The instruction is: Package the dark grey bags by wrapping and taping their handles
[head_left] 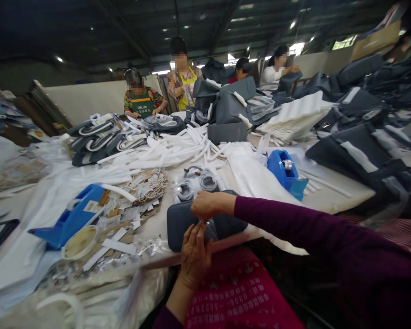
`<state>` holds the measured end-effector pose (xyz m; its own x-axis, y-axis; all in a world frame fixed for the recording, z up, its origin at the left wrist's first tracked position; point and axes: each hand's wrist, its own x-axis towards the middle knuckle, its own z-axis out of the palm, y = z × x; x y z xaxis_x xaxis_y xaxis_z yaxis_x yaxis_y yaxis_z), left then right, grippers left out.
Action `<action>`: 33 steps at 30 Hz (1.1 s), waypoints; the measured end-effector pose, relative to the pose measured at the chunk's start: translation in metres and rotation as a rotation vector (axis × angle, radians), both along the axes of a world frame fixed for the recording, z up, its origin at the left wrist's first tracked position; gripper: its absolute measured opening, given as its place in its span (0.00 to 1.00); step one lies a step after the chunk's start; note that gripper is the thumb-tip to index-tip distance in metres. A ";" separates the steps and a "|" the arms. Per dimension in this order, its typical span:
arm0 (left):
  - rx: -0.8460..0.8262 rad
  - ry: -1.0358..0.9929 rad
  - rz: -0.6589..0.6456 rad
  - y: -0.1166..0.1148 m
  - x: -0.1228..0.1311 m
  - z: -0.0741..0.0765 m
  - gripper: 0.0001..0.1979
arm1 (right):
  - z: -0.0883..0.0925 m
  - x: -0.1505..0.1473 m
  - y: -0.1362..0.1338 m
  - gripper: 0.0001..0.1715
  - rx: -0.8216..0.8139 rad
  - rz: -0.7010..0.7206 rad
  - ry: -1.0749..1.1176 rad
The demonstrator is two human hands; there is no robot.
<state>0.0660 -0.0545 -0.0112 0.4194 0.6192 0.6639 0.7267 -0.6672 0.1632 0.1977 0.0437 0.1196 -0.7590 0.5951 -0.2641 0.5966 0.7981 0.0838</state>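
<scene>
A dark grey pouch (178,224) lies at the near edge of the table (329,198), partly inside a clear plastic bag (210,228). My left hand (194,256) rests on the pouch's near side, its fingers pinching the clear plastic. My right hand (205,204) reaches in from the right in a purple sleeve and is closed over the pouch's top edge, where the plastic bunches. Just behind the pouch lie coiled grey cords (197,183) in clear wrap.
A blue tape dispenser (287,173) stands right of the pouch, another (71,219) at left beside a tape roll (79,241) and paper tags (142,187). White strips (178,148) and grey bags (226,105) pile further back. Several people work at the far side.
</scene>
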 end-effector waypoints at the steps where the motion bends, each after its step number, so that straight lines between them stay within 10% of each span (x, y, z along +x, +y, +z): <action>1: -0.001 0.014 0.000 0.000 0.000 0.000 0.24 | -0.001 -0.001 0.000 0.07 -0.002 0.010 0.001; 17: 0.019 0.051 -0.007 0.000 0.002 0.002 0.09 | -0.035 -0.024 -0.015 0.13 0.092 -0.017 0.168; 25: 0.079 0.094 -0.053 0.004 0.001 0.002 0.23 | -0.025 0.000 0.037 0.06 0.223 0.041 0.212; 30: 0.093 0.121 -0.036 0.001 -0.001 0.002 0.23 | 0.005 0.037 0.049 0.09 0.472 -0.341 0.500; 33: 0.091 0.109 -0.030 -0.001 -0.002 0.001 0.24 | -0.008 0.063 0.034 0.11 0.439 -0.682 0.839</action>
<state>0.0636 -0.0552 -0.0099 0.5097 0.5447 0.6660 0.7161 -0.6976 0.0225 0.2604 0.0780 0.1117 -0.0851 0.8624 0.4990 0.8899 0.2911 -0.3513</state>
